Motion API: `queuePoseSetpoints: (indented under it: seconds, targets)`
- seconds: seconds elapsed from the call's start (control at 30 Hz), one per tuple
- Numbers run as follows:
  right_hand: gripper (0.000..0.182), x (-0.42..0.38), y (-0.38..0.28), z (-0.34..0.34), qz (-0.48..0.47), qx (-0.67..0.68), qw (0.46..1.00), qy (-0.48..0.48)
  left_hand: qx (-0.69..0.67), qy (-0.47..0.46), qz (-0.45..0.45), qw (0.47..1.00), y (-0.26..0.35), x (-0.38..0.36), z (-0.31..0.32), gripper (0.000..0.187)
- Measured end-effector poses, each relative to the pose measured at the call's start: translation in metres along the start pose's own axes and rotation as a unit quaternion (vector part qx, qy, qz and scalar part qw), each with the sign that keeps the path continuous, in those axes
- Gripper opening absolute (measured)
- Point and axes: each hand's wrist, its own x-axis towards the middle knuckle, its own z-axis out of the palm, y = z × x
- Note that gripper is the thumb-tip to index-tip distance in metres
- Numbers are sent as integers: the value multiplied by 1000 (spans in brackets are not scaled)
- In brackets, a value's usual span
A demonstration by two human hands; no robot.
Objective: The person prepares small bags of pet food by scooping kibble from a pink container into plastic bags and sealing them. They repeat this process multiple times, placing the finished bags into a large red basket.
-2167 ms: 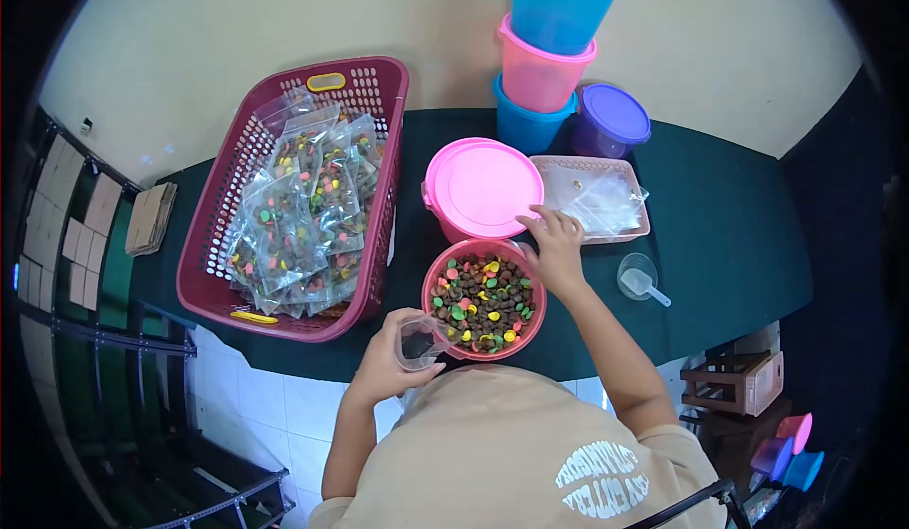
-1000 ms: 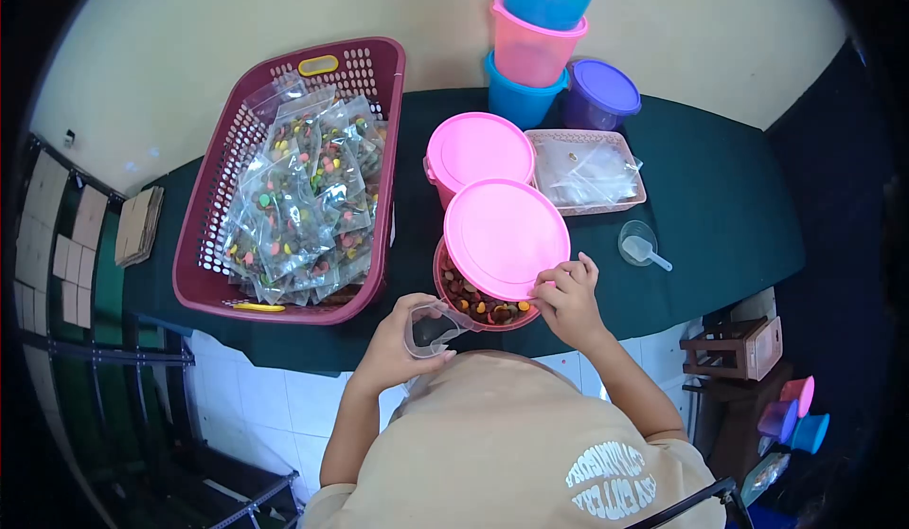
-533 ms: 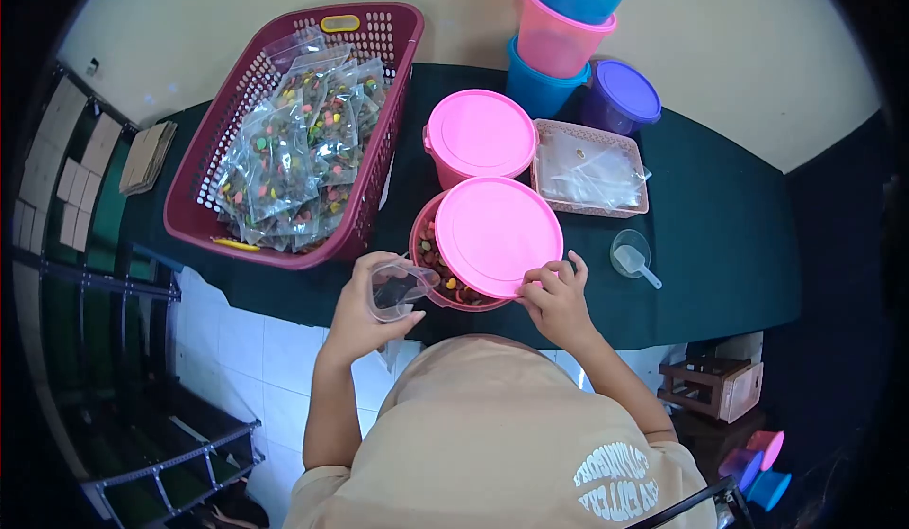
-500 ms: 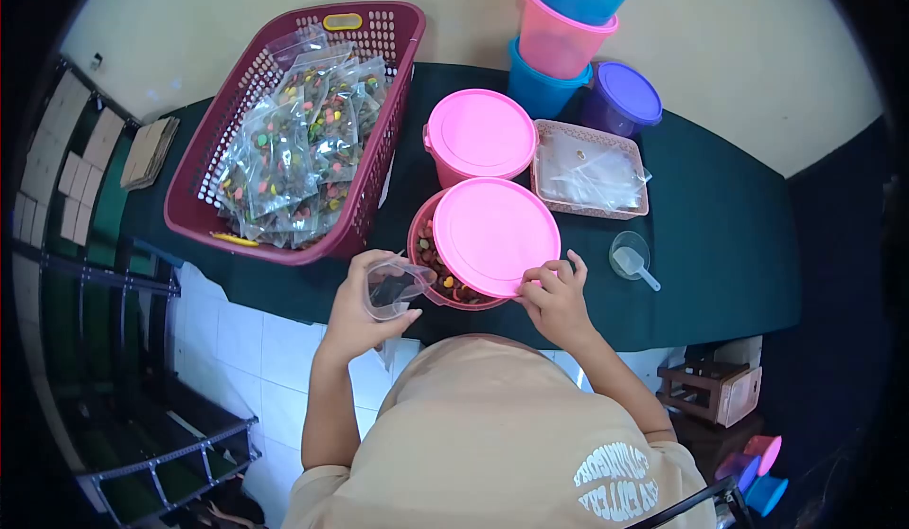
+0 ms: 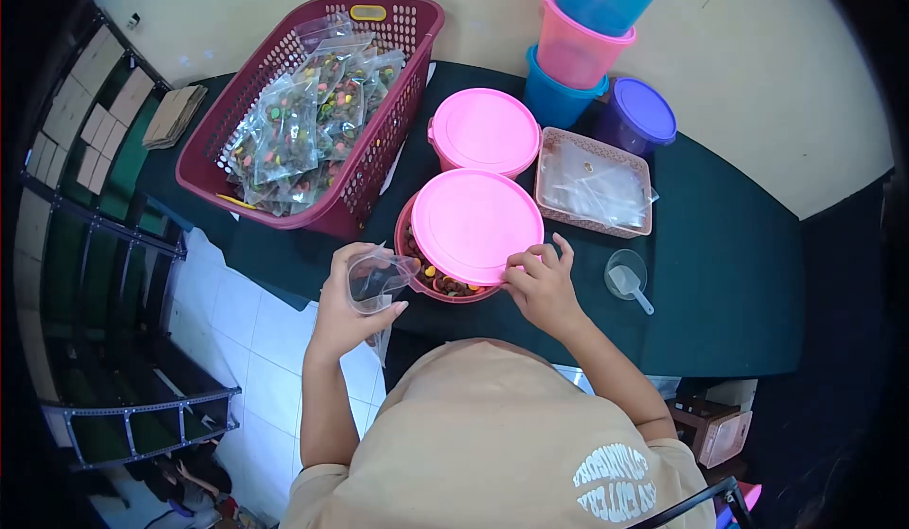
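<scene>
My left hand (image 5: pixel 331 306) is wrapped round a clear plastic cup-like piece (image 5: pixel 371 283) with a wide mouth and a lip pointing right. A clear plastic edge hangs below it, partly hidden by the fingers. The lip reaches the left rim of a round pink tub (image 5: pixel 417 285). Brown pieces (image 5: pixel 454 287) mixed with yellow and orange ones show at the tub's left and front. A pink lid (image 5: pixel 478 226) lies askew over the tub and hides the rest. My right hand (image 5: pixel 544 287) pinches the lid's front right edge between thumb and fingers.
A maroon basket (image 5: pixel 355 183) of filled clear bags stands at left. Behind the tub is another pink-lidded tub (image 5: pixel 485 131). A tray (image 5: pixel 549 209) of clear bags and a cup (image 5: pixel 615 287) with a scoop (image 5: pixel 636 292) sit right. Stacked tubs (image 5: pixel 582 46) and a purple tub (image 5: pixel 639 117) stand behind.
The view has turned slightly. My right hand has shifted left with the lid, which sits a little farther left over the tub. My left hand keeps hold of the clear piece at the rim.
</scene>
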Motion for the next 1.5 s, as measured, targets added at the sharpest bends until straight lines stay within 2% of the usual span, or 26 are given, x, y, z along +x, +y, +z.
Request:
queuePoseSetpoints:
  seconds: [0.33,0.5,0.67,0.8,0.9,0.97,1.0,1.03,1.1,1.13,1.2,1.23,1.27,1.33,1.37,1.4,1.47,1.5]
  targets:
    - [21,8,5,3,-24,-3,1000,-4,14,12,-5,1000,6,-3,8,80]
    - [20,9,0,19,-53,-26,997,-55,27,32,1,999,6,-3,2,85]
    - [20,0,3,25,-48,11,993,-104,-49,80,68,993,-3,-4,10,97]
    - [21,-5,6,29,-51,56,990,-118,-45,85,91,991,-4,-2,17,101]
    - [22,-3,3,26,-42,103,983,-147,-104,87,123,983,-5,0,24,107]
    - [27,0,1,17,-32,124,975,-179,-152,39,216,964,-5,2,29,113]
    - [33,4,-1,10,-22,146,966,-212,-149,38,216,964,-2,4,33,113]
    - [33,9,-5,2,-22,147,966,-210,-169,-15,230,958,3,7,37,115]
    - [48,20,-15,-17,38,385,911,-145,-170,-106,246,948,11,13,39,115]
    - [48,25,-21,-24,40,384,911,-143,-170,-109,246,948,15,17,41,115]
    - [59,32,-32,-33,36,579,812,-61,-207,-192,281,917,25,28,50,113]
    - [50,31,-33,-29,38,579,812,-59,-190,-212,292,913,34,32,55,112]
    - [50,30,-33,-32,39,578,814,-54,-190,-217,294,911,42,35,60,112]
    - [40,31,-32,-41,118,632,754,-135,-156,-162,275,935,57,41,68,113]
    - [32,30,-34,-44,113,577,805,-76,-174,-101,261,944,62,40,73,103]
    - [32,26,-34,-44,113,576,806,-72,-173,-105,264,943,57,37,71,103]
    - [32,17,-33,-43,197,561,803,30,-176,-42,157,971,41,30,64,86]
    - [33,16,-31,-43,182,521,832,56,-171,-27,174,969,42,29,65,58]
